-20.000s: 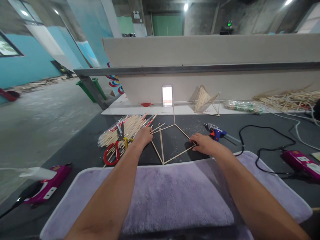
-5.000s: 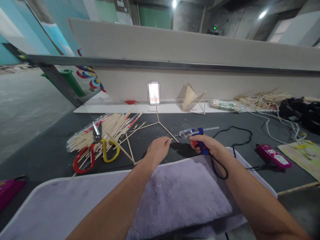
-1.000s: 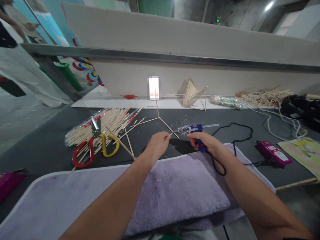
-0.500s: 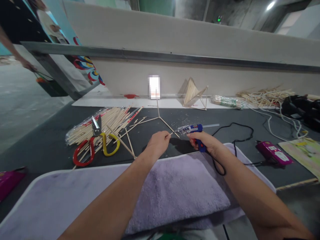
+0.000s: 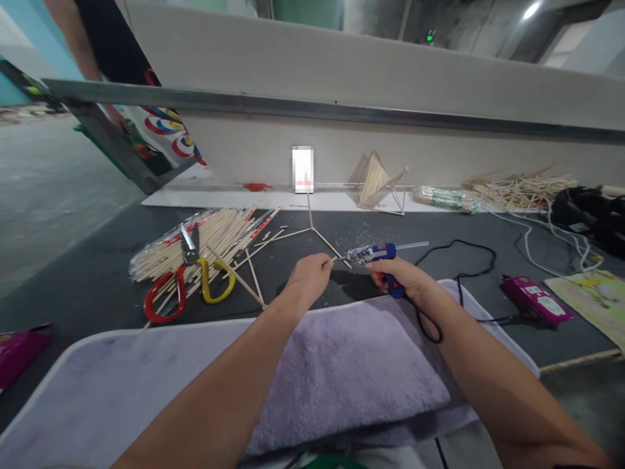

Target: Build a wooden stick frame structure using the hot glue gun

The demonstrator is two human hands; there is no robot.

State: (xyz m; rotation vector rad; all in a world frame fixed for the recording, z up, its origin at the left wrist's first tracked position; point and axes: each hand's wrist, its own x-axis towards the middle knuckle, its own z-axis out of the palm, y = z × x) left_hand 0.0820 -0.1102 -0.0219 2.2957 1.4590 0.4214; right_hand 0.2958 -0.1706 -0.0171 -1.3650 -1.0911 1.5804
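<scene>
My left hand [image 5: 308,279] is closed in a pinch on a thin wooden stick [image 5: 330,262], its tip pointing right. My right hand [image 5: 401,277] grips a blue hot glue gun [image 5: 375,254] whose nozzle touches the stick's tip. Just beyond them a stick frame [image 5: 312,231] of joined sticks stands on the dark mat. A bundle of loose sticks [image 5: 205,241] in clear wrap lies to the left, with red and yellow handled scissors [image 5: 183,283] on top of it.
A purple towel [image 5: 312,384] covers the near edge under my forearms. The gun's black cord [image 5: 463,254] loops right toward a magenta box [image 5: 534,299]. A finished stick model [image 5: 378,185] and a straw heap [image 5: 517,189] sit by the back wall. A person passes at top left [image 5: 97,39].
My hands have barely moved, with stick and glue gun still held tip to nozzle. The person behind the barrier at top left has walked further right.
</scene>
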